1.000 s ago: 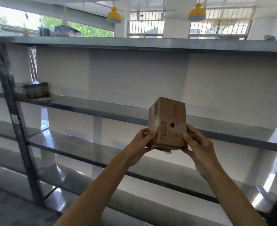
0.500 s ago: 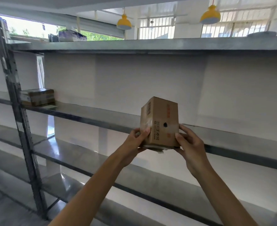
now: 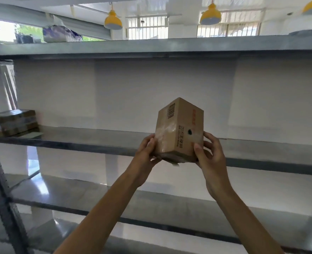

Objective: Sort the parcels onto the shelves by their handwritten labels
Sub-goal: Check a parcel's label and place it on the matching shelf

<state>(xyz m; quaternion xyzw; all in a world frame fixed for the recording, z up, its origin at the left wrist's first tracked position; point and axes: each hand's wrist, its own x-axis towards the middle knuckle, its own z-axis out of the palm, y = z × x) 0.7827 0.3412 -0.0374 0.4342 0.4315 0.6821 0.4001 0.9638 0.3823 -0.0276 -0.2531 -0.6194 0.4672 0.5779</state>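
At the far left a stack of parcels (image 3: pixel 14 122) already lies flat on the middle shelf (image 3: pixel 96 137). Our left hand (image 3: pixel 147 153) and right hand (image 3: pixel 211 156) each take a lower side of the cardboard box (image 3: pixel 179 129), thumbs on the near faces, so both grips are clamped on it. We hold it in the air in front of that shelf's edge, probably to steady it before setting it down there. It stands upright, long axis vertical, one corner edge turned toward us, with a dark mark low on its right face.
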